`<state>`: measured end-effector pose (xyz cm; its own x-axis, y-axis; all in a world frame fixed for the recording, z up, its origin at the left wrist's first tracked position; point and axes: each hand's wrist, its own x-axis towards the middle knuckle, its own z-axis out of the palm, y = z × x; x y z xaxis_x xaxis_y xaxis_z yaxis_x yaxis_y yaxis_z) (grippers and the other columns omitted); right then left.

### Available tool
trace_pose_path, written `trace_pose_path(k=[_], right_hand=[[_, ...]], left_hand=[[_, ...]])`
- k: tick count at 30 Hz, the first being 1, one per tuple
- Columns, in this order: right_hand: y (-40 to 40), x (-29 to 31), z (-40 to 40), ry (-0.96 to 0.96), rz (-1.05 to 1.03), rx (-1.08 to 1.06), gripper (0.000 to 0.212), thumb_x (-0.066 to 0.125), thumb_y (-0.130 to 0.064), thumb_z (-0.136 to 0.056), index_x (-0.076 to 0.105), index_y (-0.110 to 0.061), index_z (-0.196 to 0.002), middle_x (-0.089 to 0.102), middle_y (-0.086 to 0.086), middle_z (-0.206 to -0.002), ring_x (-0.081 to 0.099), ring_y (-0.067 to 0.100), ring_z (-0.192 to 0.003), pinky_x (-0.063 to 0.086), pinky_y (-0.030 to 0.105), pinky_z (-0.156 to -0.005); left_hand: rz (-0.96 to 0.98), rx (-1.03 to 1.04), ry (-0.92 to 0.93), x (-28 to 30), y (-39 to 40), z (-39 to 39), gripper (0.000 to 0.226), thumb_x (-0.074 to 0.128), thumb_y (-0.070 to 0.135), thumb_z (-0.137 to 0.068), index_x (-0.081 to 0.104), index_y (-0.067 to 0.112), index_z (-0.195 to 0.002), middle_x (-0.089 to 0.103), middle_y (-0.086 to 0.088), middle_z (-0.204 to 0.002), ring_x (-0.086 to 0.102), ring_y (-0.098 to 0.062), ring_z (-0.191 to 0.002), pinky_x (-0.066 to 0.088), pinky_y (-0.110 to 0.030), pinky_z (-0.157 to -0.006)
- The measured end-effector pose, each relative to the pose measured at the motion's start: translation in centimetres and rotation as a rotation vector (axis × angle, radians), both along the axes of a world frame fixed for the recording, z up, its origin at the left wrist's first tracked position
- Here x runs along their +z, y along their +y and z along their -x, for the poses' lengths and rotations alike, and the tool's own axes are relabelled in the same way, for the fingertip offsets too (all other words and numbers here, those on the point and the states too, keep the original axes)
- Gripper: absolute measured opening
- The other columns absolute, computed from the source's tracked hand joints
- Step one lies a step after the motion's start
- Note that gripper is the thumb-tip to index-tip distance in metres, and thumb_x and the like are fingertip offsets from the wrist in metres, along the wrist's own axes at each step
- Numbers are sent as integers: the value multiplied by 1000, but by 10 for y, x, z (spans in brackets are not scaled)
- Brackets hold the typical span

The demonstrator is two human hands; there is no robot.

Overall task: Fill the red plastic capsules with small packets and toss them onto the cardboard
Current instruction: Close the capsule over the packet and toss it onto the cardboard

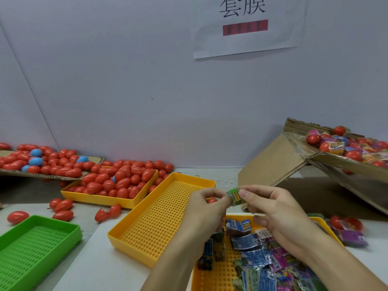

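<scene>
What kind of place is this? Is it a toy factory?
Probably yes: it looks like a small packing bench for toy capsules. A yellow tray is heaped with red capsules, another tray holds small packets, and a printed sign hangs on the wall. Both hands pinch a green packet.

1. Two bare hands were raised: the left hand and the right hand.
2. One small green foil packet sat pinched between their fingertips.
3. Three yellow perforated plastic trays were out: one bare under the left fingers, one heaped with red plastic egg-shaped capsules far left of them, one of mixed packets below the right fingers.
4. One green slotted plastic tray lay furthest left.
5. Two brown cardboard sheets carried capsules.
6. About five blue capsules showed; the red ones were too many to count.
</scene>
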<state>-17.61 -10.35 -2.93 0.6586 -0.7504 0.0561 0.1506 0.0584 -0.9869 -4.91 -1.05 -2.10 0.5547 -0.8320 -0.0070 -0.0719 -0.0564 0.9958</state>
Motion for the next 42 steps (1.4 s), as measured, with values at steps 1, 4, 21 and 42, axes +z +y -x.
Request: trace_pose_path(k=[1, 4, 21, 42], right_hand=[[-1, -1, 0, 16, 3, -2, 29, 78, -34, -65, 81, -23, -91, 60, 9, -81, 52, 12, -70, 45, 20, -52], [-2, -3, 0, 44, 10, 10, 30, 78, -35, -66, 80, -19, -90, 58, 8, -75, 50, 7, -60, 36, 17, -42], [-14, -12, 4, 107, 168, -320, 6, 67, -25, -93, 72, -22, -93, 65, -13, -55, 59, -1, -56, 42, 14, -49], [-11, -9, 2, 79, 284, -274, 6, 64, -20, -95, 69, -22, -96, 75, -3, -78, 70, 7, -71, 46, 10, -50]], left_hand=[[-1, 5, -8, 0, -1, 0, 7, 66, 16, -91, 69, 13, -86, 51, 6, -50, 44, -9, -43, 40, -22, -46], [21, 20, -24, 1, -1, 0, 7, 65, 17, -93, 68, 12, -91, 51, 5, -51, 44, -10, -43, 39, -21, -44], [-79, -97, -104, -7, -4, 1, 15, 56, 20, -100, 48, 30, -109, 67, 1, -96, 71, -11, -80, 61, -39, -81], [80, -48, -177, -3, -2, -2, 25, 77, 17, -85, 65, 28, -103, 69, 3, -106, 71, -19, -96, 58, -38, -89]])
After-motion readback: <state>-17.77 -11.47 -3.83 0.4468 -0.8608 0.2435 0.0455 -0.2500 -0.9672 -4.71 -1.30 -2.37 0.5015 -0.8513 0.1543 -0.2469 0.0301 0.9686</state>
